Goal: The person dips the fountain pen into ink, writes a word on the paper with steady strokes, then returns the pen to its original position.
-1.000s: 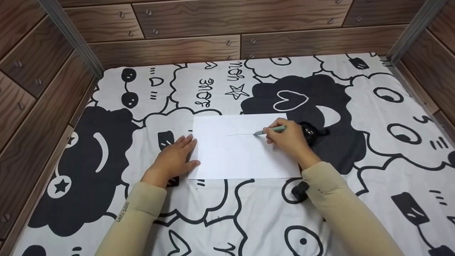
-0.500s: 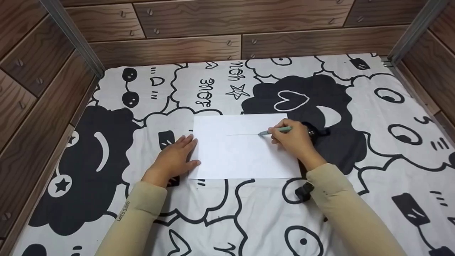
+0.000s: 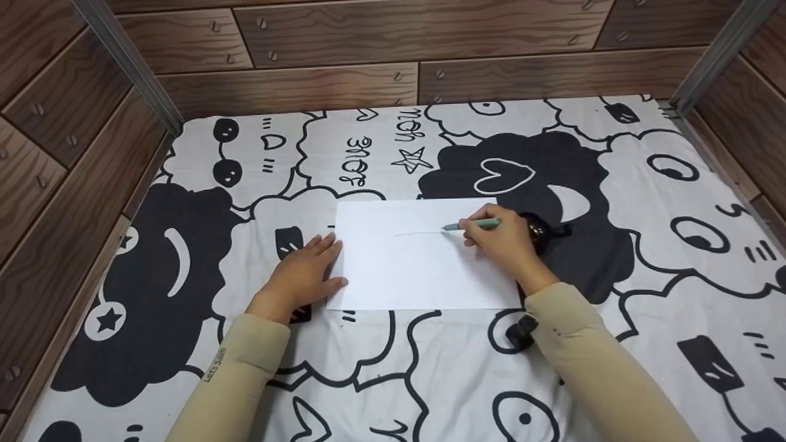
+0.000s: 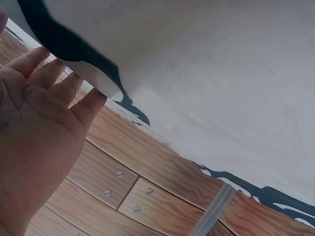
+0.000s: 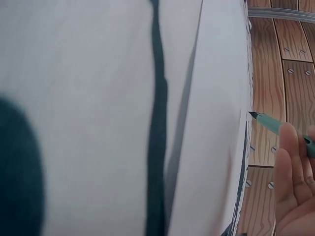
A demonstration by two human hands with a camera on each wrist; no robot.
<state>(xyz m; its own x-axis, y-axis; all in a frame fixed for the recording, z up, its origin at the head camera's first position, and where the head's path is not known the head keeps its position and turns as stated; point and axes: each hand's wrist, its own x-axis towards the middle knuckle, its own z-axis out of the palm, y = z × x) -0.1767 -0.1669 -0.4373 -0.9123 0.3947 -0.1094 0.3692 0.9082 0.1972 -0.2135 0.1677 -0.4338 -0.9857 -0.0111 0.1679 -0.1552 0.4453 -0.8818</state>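
Note:
A white sheet of paper (image 3: 399,270) lies on the patterned cloth, with one thin, faint line drawn across its upper middle. My right hand (image 3: 500,236) pinches a green fountain pen (image 3: 485,223) between thumb and fingers. Its dark nib is by the right part of that line; whether it touches the paper I cannot tell. The right wrist view shows the green pen (image 5: 268,122) and its pointed nib side-on. Fingers spread and fairly straight, my left hand (image 3: 301,276) rests at the paper's left edge. In the left wrist view its palm (image 4: 39,132) shows.
A shiny black rounded object (image 3: 539,234) sits just behind the right hand, partly hidden by it. Black-and-white cartoon cloth (image 3: 368,350) covers the surface. Wood-plank-patterned walls (image 3: 344,37) and grey corner posts (image 3: 132,67) enclose the back and sides.
The right hand first moved right with the pen, lengthening the line slightly, then shifted a little back to the left. The left hand stays in place on the paper's edge.

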